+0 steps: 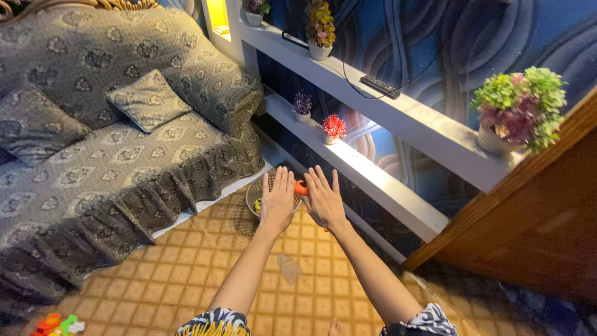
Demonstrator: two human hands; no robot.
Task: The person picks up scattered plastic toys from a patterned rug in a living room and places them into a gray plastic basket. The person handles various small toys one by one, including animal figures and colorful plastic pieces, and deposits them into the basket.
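Basket [256, 194] of woven wire sits on the tiled floor [186, 274], just past the person's outstretched arms and close to the sofa's [112, 162] frilled skirt. Both hands hover above the basket with fingers spread flat and palms down: the left hand [277, 198] over its middle, the right hand [322, 199] at its far edge, neither grip closed on anything. A small orange toy [301, 187] shows in the gap between the two hands; whether either hand touches it cannot be told. A yellow-green piece lies inside the basket near its rim. Judged from its open mesh and shallow bowl shape, the basket looks light and fairly stiff, likely best taken by the rim on two sides; the orange toy looks like hard, smooth plastic, small enough to pinch. Beyond the basket, a low white shelf [373, 180] carries a red flower pot [334, 129] and a purple one [303, 106]. On the floor well short of the basket, at the sofa's near corner, lie bright toy blocks [57, 325]
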